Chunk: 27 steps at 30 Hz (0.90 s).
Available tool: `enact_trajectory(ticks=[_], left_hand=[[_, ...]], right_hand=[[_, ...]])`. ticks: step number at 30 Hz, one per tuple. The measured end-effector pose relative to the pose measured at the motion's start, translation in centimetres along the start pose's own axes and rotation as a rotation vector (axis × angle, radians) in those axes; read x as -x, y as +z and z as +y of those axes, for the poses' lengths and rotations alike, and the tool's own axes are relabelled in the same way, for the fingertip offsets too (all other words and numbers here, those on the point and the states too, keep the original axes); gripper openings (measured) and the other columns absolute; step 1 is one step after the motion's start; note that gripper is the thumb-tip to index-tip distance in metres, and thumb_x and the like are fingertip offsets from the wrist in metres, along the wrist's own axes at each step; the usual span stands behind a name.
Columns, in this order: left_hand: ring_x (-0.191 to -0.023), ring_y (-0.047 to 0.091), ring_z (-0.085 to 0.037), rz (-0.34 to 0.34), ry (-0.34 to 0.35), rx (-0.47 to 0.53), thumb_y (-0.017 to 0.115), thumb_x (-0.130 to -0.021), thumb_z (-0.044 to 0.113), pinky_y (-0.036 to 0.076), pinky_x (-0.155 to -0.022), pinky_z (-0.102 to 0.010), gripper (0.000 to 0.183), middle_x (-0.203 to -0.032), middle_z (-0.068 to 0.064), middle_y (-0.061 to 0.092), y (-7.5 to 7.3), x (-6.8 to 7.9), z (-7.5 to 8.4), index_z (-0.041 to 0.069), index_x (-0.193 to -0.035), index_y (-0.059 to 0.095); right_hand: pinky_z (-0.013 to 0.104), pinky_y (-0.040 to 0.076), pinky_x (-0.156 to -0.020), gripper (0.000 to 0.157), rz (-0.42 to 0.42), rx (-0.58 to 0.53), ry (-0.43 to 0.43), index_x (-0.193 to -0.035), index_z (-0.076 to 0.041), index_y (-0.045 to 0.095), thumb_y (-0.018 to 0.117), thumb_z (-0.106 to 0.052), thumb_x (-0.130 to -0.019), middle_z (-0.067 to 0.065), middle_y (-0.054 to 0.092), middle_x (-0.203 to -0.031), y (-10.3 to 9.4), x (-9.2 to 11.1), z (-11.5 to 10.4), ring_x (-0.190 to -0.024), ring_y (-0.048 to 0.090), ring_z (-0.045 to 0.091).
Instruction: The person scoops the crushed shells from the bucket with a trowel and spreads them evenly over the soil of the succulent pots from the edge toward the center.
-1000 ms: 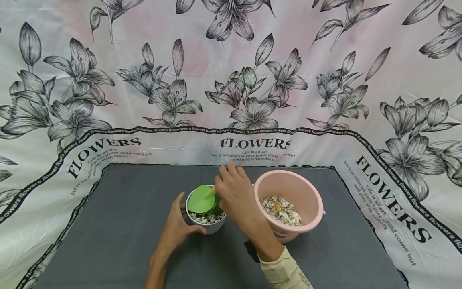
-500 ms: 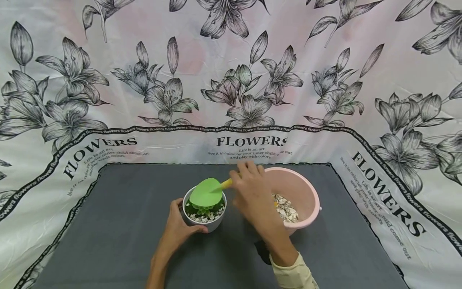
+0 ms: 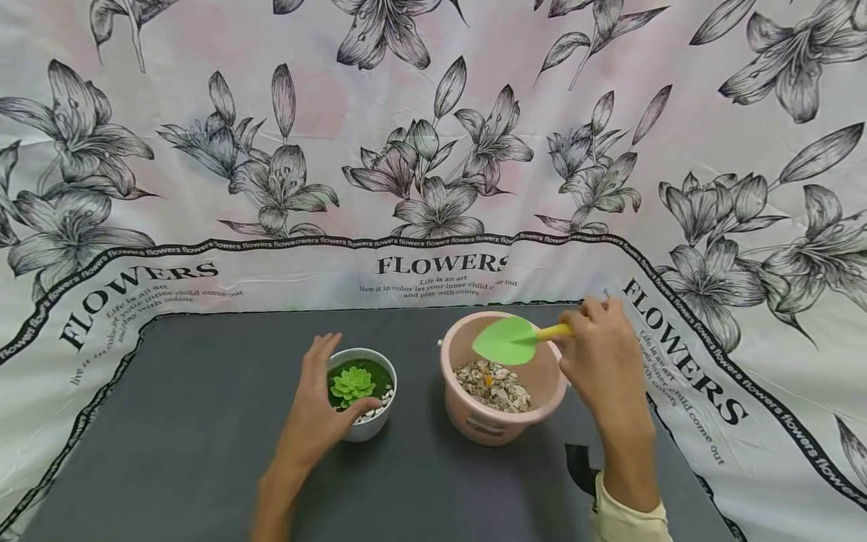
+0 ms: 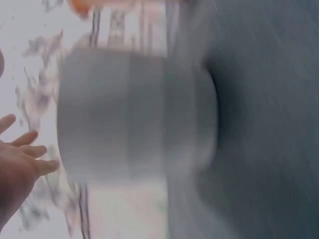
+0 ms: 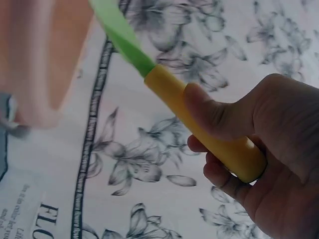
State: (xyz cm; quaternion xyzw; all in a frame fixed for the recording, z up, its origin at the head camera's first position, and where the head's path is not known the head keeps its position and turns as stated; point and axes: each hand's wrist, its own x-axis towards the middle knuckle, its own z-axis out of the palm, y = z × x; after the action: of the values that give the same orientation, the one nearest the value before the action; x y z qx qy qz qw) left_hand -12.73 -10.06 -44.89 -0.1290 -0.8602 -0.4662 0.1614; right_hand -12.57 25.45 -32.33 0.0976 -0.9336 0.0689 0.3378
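Note:
My right hand (image 3: 603, 361) grips the yellow handle of a small toy trowel (image 3: 508, 341), thumb laid along the handle in the right wrist view. Its green blade is over the pink bucket (image 3: 474, 425), which holds pale stone chips (image 3: 497, 391). To the left stands a white pot (image 3: 369, 430) with a green succulent (image 3: 352, 385) and white pebbles (image 3: 381, 406) on one side of its dark fill. My left hand (image 3: 314, 406) is spread beside that pot, thumb overlapping its near rim in the head view. The left wrist view shows the fingers apart from the pot's blurred wall (image 4: 119, 114).
A grey tabletop (image 3: 203, 421) lies under everything. Behind it and at the sides hangs a white cloth (image 3: 305, 278) with printed flowers and lettering. A black object (image 3: 579, 468) shows by the right sleeve (image 3: 630, 523).
My right hand has carried the trowel rightward from over the pot to over the bucket. The left hand has let go of the pot. The head view has shifted, moving the whole scene left.

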Motion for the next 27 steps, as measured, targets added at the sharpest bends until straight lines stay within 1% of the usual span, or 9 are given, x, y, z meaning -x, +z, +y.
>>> enact_trajectory(ticks=[2,4,8,11,15,18,19,22,27], left_hand=[[-0.161,0.023,-0.042,0.012,0.089,-0.007,0.094,-0.077,0.031,0.034,-0.122,-0.068,0.107,-0.168,-0.016,0.033,1.0,-0.6,1.3,0.017,-0.164,0.033],[-0.161,0.027,-0.04,-0.007,0.152,-0.015,0.091,-0.08,0.032,0.035,-0.123,-0.064,0.102,-0.168,-0.015,0.036,2.3,-1.1,2.5,0.016,-0.164,0.035],[-0.159,0.033,-0.038,-0.087,0.192,-0.033,0.086,-0.085,0.039,0.04,-0.123,-0.058,0.094,-0.169,-0.015,0.037,5.1,-1.9,4.4,0.012,-0.162,0.039],[-0.158,0.034,-0.04,-0.155,0.194,-0.043,0.084,-0.086,0.041,0.037,-0.124,-0.057,0.092,-0.17,-0.016,0.035,7.0,-2.2,5.3,0.008,-0.161,0.041],[-0.16,0.027,-0.043,-0.253,0.195,-0.065,0.083,-0.087,0.043,0.024,-0.131,-0.059,0.097,-0.172,-0.021,0.028,8.8,-2.1,5.7,0.002,-0.162,0.036],[-0.161,0.022,-0.043,-0.315,0.169,-0.069,0.081,-0.089,0.043,0.017,-0.133,-0.058,0.1,-0.174,-0.021,0.022,9.6,-1.8,5.7,0.002,-0.164,0.031],[-0.162,0.021,-0.042,-0.329,0.151,-0.063,0.081,-0.089,0.043,0.016,-0.133,-0.058,0.1,-0.175,-0.019,0.02,9.8,-1.7,5.7,0.003,-0.165,0.029],[-0.162,0.021,-0.042,-0.352,0.107,-0.044,0.079,-0.091,0.044,0.018,-0.133,-0.057,0.1,-0.177,-0.013,0.015,10.2,-1.4,5.7,0.007,-0.166,0.026],[-0.158,0.025,-0.05,-0.342,0.084,-0.027,0.078,-0.091,0.045,0.027,-0.13,-0.057,0.097,-0.178,-0.008,0.014,10.5,-1.5,5.6,0.012,-0.167,0.029]], right_hand=[[0.05,0.052,-0.073,0.023,-0.023,0.035,-0.01,-0.092,0.005,0.077,0.089,0.005,-0.072,0.017,0.064,-0.086,1.1,0.1,0.6,-0.089,0.056,0.04],[0.049,0.052,-0.071,0.02,-0.041,0.075,-0.041,-0.085,0.006,0.076,0.087,0.008,-0.068,0.016,0.063,-0.083,2.4,0.2,0.9,-0.086,0.056,0.039],[0.046,0.051,-0.068,0.013,-0.08,0.15,-0.088,-0.074,0.005,0.071,0.078,0.015,-0.069,0.016,0.06,-0.08,4.5,0.4,1.1,-0.082,0.054,0.037],[0.044,0.051,-0.068,0.016,-0.107,0.218,-0.105,-0.072,0.003,0.069,0.078,0.016,-0.074,0.015,0.06,-0.08,5.8,0.6,0.9,-0.082,0.052,0.035],[0.042,0.05,-0.067,0.026,-0.129,0.265,-0.114,-0.071,0.0,0.07,0.093,0.009,-0.064,0.014,0.061,-0.081,7.4,1.3,0.5,-0.08,0.051,0.032],[0.042,0.049,-0.067,0.027,-0.149,0.254,-0.122,-0.071,-0.001,0.07,0.095,0.004,-0.064,0.014,0.062,-0.081,8.5,1.8,0.4,-0.078,0.049,0.031],[0.042,0.048,-0.066,0.025,-0.152,0.241,-0.117,-0.07,-0.002,0.068,0.092,0.005,-0.067,0.015,0.062,-0.081,8.8,1.9,0.5,-0.078,0.048,0.031],[0.042,0.046,-0.067,0.024,-0.155,0.198,-0.091,-0.067,-0.002,0.065,0.086,0.008,-0.074,0.016,0.063,-0.08,9.3,2.2,0.8,-0.077,0.047,0.031],[0.043,0.044,-0.067,0.023,-0.191,0.068,-0.029,-0.069,-0.002,0.069,0.09,0.008,-0.067,0.015,0.064,-0.077,9.5,2.1,1.2,-0.075,0.047,0.029]])
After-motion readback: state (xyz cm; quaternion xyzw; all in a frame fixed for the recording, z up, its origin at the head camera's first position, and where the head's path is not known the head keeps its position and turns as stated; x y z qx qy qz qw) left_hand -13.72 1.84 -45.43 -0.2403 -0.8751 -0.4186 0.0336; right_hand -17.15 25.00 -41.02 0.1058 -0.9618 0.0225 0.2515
